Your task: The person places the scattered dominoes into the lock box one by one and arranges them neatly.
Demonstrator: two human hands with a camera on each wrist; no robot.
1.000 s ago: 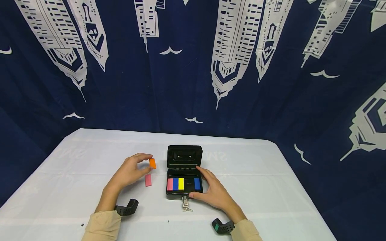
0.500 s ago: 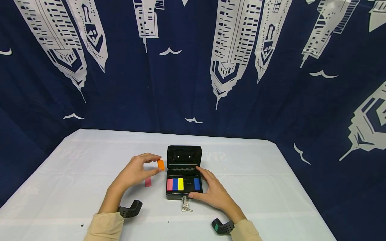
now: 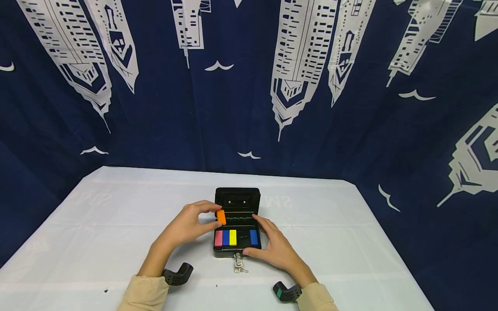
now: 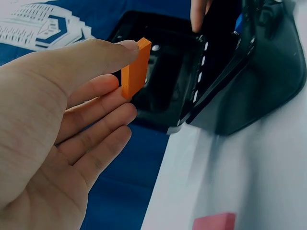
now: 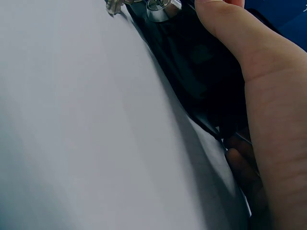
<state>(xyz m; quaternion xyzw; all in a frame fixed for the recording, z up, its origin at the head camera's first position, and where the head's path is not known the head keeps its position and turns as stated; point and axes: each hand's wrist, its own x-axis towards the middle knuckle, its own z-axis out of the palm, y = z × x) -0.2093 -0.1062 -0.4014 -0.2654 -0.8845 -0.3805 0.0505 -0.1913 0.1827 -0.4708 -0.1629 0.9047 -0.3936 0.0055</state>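
My left hand (image 3: 190, 222) pinches an orange block (image 3: 221, 217) between thumb and fingertips, above the left rear part of an open black cash box (image 3: 237, 251). In the left wrist view the block (image 4: 135, 69) stands on end in the pinch, in front of the raised lid (image 4: 168, 86). My right hand (image 3: 278, 246) grips the box's right side, thumb at the front corner and fingers toward the hinge. Inside the box, a pink block (image 3: 218, 238), a blue block (image 3: 226, 238) and a yellow block (image 3: 233, 238) lie side by side. Another blue block (image 3: 253, 237) lies at the right.
Keys (image 3: 238, 264) hang from the lock at the box's front. A loose pink block (image 4: 215, 222) lies on the white table (image 3: 97, 242), left of the box; my left hand hides it in the head view. Behind the table hangs a dark blue patterned cloth (image 3: 225, 116).
My left hand has carried the orange block rightward, from beside the box to over it, covering the loose pink block from the head camera. The right hand and the box have stayed put.
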